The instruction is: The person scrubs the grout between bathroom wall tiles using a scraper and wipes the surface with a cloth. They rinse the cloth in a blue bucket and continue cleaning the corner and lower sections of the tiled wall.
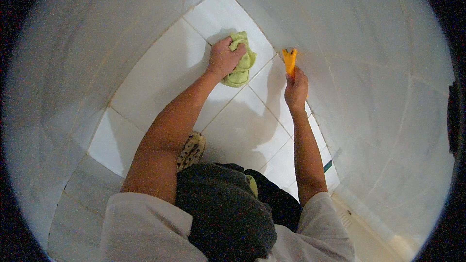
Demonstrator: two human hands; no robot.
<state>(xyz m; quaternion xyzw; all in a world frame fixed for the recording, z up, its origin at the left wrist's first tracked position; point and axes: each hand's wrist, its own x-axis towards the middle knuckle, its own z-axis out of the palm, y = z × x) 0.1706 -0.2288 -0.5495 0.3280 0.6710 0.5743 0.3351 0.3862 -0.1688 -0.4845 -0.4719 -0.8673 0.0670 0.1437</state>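
My left hand (225,56) grips a crumpled yellow-green cloth (240,67), which lies against the white floor tiles (160,62). To the right, my right hand (296,89) is closed around an orange plastic handled tool (289,60). The tool's wider, notched end points away from me, close to the joint of floor and right wall; its kind cannot be told, and my fingers hide part of it. Shadows of my arms fall across the tiles.
Tiled walls rise on the left (83,62) and right (364,62), meeting in a corner ahead. A spotted shoe or slipper (192,151) stands near my left arm. A dark green strip (328,166) lies by the right wall. A cream ledge or door frame (364,229) is at lower right.
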